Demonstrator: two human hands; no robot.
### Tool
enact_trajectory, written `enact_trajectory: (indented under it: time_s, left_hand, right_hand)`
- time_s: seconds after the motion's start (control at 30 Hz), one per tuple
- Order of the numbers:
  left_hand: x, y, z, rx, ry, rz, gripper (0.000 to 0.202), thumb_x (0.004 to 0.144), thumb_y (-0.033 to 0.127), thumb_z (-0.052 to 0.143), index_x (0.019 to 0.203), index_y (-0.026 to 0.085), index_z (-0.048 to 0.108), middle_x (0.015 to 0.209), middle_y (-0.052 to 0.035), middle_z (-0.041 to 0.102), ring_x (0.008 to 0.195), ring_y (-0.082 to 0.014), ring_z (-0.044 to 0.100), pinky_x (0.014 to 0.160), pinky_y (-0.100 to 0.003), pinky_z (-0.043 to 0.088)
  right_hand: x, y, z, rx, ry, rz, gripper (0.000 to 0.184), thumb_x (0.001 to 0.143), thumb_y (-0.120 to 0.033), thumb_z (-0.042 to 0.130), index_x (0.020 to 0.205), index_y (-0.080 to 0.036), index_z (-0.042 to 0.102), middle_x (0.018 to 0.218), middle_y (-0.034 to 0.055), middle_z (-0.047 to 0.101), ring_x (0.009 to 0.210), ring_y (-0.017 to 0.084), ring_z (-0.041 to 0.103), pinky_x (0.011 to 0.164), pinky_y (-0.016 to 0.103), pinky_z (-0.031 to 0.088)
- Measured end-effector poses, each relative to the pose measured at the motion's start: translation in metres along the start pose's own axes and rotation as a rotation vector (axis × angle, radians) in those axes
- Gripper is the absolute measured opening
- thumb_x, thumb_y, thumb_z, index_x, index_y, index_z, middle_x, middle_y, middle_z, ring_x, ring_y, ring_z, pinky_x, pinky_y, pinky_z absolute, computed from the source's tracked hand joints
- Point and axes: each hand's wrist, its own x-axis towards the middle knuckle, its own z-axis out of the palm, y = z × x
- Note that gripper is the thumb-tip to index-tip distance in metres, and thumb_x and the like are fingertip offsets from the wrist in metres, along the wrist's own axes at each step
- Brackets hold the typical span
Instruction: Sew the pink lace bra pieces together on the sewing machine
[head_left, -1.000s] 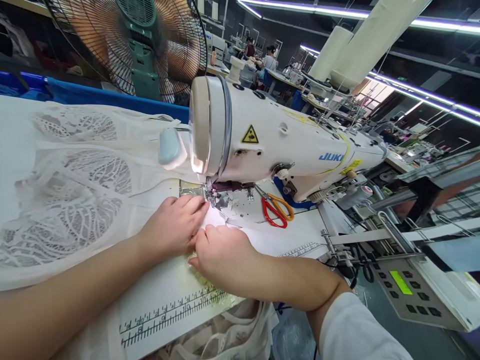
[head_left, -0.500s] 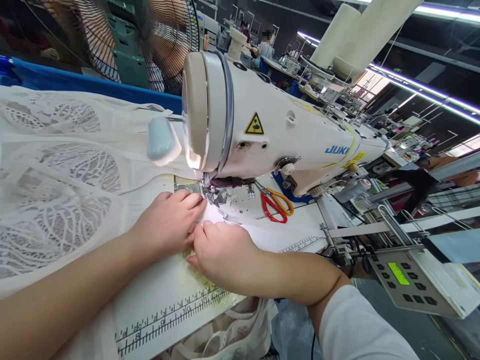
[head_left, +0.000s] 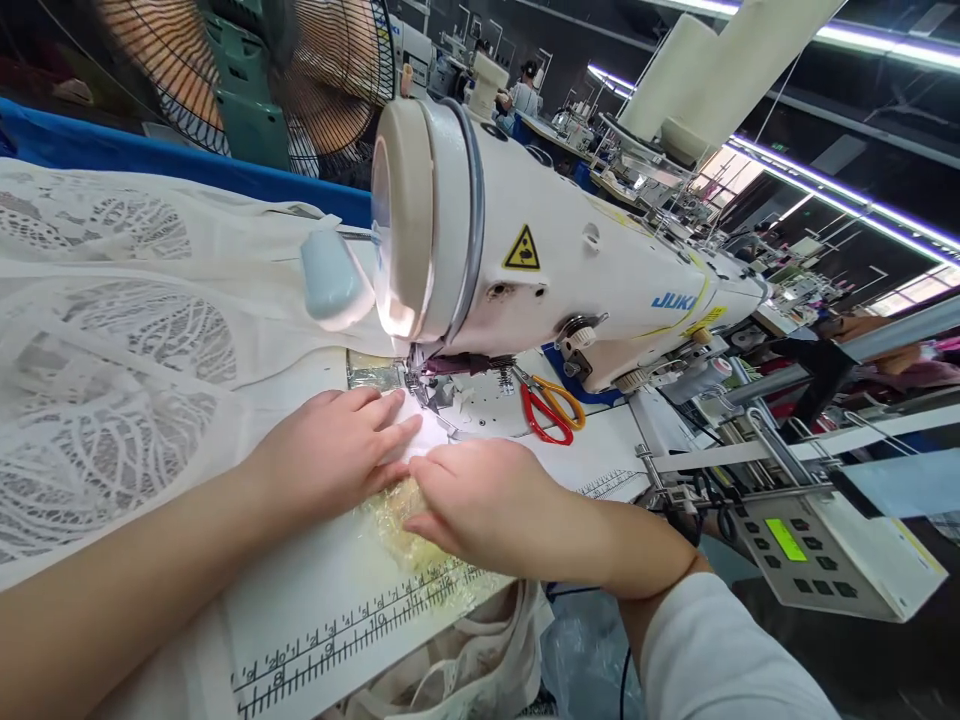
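Note:
Under the head of a white sewing machine point(head_left: 555, 240), a small piece of white fabric point(head_left: 426, 425) lies near the presser foot point(head_left: 420, 385). My left hand point(head_left: 330, 445) rests palm down at its left, fingers stretched and slightly apart, fingertips on the fabric. Close by, my right hand point(head_left: 484, 490) is closed with thumb and fingers curled at the near edge of the fabric. What lies inside that grip is mostly hidden. Yellowed clear tape point(head_left: 401, 530) covers the table below both hands.
Red-and-orange-handled scissors point(head_left: 551, 408) lie right of the needle area. White lace garments point(head_left: 127, 350) spread over the left side. A printed ruler point(head_left: 337, 640) runs along the front edge, with more fabric point(head_left: 465, 670) below. A control box point(head_left: 832, 560) stands right; a fan point(head_left: 247, 90) stands behind.
My right hand has shifted slightly right, away from my left hand. The left hand's fingers have spread a little, and more yellowed tape shows between the hands.

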Motion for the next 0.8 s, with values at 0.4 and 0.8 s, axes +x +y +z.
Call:
enact_trajectory:
  time_s: [0.4,0.8]
  left_hand:
    - [-0.002,-0.01,0.01,-0.027,0.07,0.011,0.038,0.09,0.037,0.052,0.125,0.025,0.059,0.136,-0.0128,0.054,0.115,-0.0331,0.056,0.086,-0.047,0.05]
    - [-0.021,0.033,-0.002,0.168,0.312,0.203,0.045,0.078,0.0,0.038,0.108,0.012,0.069,0.117,-0.0105,0.067,0.088,-0.0243,0.064,0.073,-0.037,0.054]
  right_hand:
    - [-0.003,0.043,0.003,0.092,-0.22,0.011,0.033,0.095,-0.047,0.047,0.108,-0.019,0.057,0.08,0.0034,0.065,0.069,0.016,0.056,0.052,0.029,0.017]
    - [-0.005,0.038,0.005,0.096,-0.298,-0.055,0.05,0.094,-0.045,0.05,0.131,-0.012,0.047,0.086,0.0086,0.069,0.075,0.022,0.063,0.052,0.027,0.032]
